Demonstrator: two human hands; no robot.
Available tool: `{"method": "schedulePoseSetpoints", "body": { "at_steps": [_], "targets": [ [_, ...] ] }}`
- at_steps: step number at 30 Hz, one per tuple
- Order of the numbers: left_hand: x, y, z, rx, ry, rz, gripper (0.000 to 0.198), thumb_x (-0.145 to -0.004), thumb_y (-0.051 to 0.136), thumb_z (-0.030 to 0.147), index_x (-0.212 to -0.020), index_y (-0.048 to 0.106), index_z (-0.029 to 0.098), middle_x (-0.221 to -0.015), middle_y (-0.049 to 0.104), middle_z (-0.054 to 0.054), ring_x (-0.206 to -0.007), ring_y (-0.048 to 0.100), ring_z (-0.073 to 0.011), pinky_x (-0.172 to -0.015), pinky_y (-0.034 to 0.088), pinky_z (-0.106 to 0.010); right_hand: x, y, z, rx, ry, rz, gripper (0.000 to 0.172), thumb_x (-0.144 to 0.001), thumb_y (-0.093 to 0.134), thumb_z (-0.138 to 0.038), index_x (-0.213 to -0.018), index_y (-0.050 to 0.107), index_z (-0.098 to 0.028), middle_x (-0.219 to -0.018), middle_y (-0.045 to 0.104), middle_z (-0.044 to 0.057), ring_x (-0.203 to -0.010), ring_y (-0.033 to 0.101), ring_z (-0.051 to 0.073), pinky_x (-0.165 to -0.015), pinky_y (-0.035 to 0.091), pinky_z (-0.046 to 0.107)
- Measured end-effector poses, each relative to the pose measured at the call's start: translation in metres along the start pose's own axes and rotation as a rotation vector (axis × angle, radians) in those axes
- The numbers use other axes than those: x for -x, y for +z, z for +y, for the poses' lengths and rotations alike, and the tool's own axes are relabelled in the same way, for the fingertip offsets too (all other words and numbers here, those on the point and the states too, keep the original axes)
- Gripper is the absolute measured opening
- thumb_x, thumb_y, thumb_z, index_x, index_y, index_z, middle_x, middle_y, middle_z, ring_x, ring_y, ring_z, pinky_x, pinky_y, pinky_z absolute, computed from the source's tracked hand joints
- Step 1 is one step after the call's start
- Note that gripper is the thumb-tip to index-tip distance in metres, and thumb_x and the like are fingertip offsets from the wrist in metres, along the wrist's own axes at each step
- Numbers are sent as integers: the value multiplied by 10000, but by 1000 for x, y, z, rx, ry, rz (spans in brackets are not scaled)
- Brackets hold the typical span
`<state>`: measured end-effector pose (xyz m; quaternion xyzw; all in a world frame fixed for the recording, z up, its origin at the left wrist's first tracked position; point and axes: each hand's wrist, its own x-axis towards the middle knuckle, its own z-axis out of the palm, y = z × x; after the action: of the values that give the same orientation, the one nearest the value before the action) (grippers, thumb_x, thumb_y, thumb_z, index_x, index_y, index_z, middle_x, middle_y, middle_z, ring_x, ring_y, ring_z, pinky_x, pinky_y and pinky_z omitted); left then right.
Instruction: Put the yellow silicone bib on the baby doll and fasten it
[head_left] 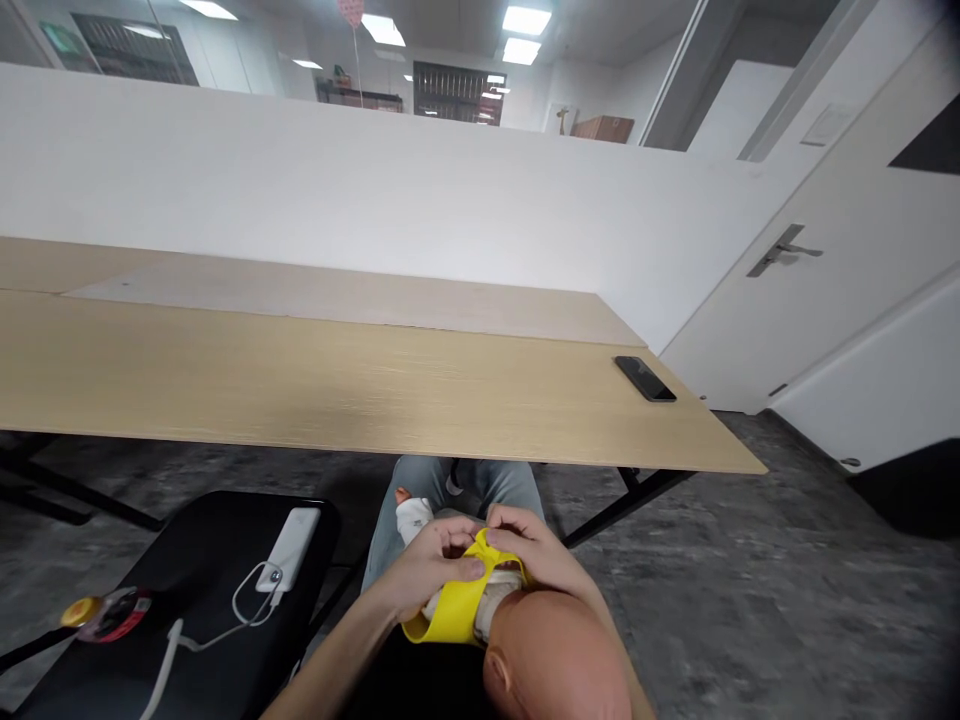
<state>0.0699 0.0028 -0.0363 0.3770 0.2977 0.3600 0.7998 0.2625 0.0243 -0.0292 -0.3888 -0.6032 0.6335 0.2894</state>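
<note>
Left hand (433,568) and right hand (529,545) sit close together, both pinched tight on a yellow cloth band (457,612) — it's wrapped around a bald baby doll (559,665) right below the hands, with the worktop (300,375) well out ahead of them.

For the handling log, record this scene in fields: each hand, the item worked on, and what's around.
Left hand: on the yellow garment
Right hand: on the garment's upper part
Item: baby doll, bald, held against the person's lap, wearing the garment
Nearby: white power bank with a white cable, on a black seat
Ahead: pale wooden desk, black smartphone on it
</note>
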Motion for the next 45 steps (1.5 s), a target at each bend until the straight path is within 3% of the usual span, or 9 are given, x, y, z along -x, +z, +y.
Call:
{"method": "schedulePoseSetpoints", "body": {
  "at_steps": [12, 27, 35, 40, 45],
  "targets": [
    [3, 1, 4, 21, -17, -31, 339, -675, 835, 247, -952, 674, 134, -900, 699, -51, -736, 643, -144, -691, 449, -242, 0, 1, 2, -97, 41, 31, 349, -843, 653, -431, -718, 480, -155, -685, 423, -23, -645, 392, 98, -588, 279, 234],
    [2, -1, 5, 14, -23, -84, 338, -707, 805, 212, -1008, 663, 152, -919, 703, -47, -787, 658, -153, -721, 450, -236, 0, 1, 11, -238, 105, 26, 345, -837, 667, -441, -747, 481, -164, -715, 463, -18, -646, 460, 104, -577, 374, 221],
    [4, -1, 6, 7, -37, -97, 332, -711, 776, 180, -1015, 643, 164, -970, 715, -55, -754, 652, -141, -679, 432, -224, -1, 3, 4, -277, 140, 52, 359, -805, 684, -439, -727, 462, -168, -706, 439, -20, -630, 440, 96, -549, 379, 208],
    [7, 0, 8, 31, -56, -87, 554, -675, 758, 102, -1192, 594, 214, -1121, 703, -81, -1010, 659, -222, -831, 448, -292, -2, 2, 4, -357, 81, 168, 359, -827, 631, -458, -712, 421, -190, -706, 417, -27, -558, 435, 97, -519, 383, 242],
    [9, 2, 11, -51, 17, -53, 448, -705, 768, 160, -1117, 595, 196, -1060, 701, -69, -1002, 644, -223, -860, 431, -313, -2, 1, 7, -277, 99, 76, 296, -865, 599, -435, -756, 463, -196, -686, 492, -5, -602, 503, 134, -561, 373, 266]
  ]
}}
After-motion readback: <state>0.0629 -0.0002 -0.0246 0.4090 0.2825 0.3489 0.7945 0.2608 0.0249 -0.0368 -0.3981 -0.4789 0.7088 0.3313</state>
